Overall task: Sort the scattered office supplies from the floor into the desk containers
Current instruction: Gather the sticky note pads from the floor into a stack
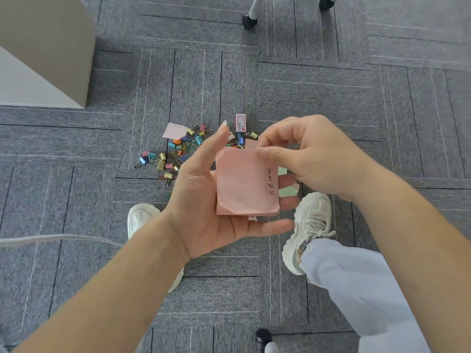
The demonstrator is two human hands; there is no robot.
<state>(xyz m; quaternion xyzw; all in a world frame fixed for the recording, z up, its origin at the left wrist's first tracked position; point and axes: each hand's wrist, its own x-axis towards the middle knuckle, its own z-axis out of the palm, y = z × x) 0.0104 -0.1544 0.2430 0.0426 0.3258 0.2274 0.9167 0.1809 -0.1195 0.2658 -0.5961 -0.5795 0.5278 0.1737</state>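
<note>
My left hand (204, 200) lies palm up at the centre of the view, and a small stack of pink sticky notes (242, 184) with handwriting along one edge rests on its fingers. My right hand (305, 154) pinches the top right corner of that stack between thumb and fingers. Beyond the hands, colourful binder clips and paper clips (168, 159) lie scattered on the grey carpet. A loose pink note (174, 130) and a small pink-and-white box (240, 122) lie among them. Green notes (288, 191) peek out under my left fingers.
My white sneakers (311, 225) stand on the carpet below the hands. A beige cabinet corner (51, 47) fills the upper left. A white cable (51, 239) runs in from the left. Chair casters (249, 21) sit at the top edge, another (263, 337) at the bottom.
</note>
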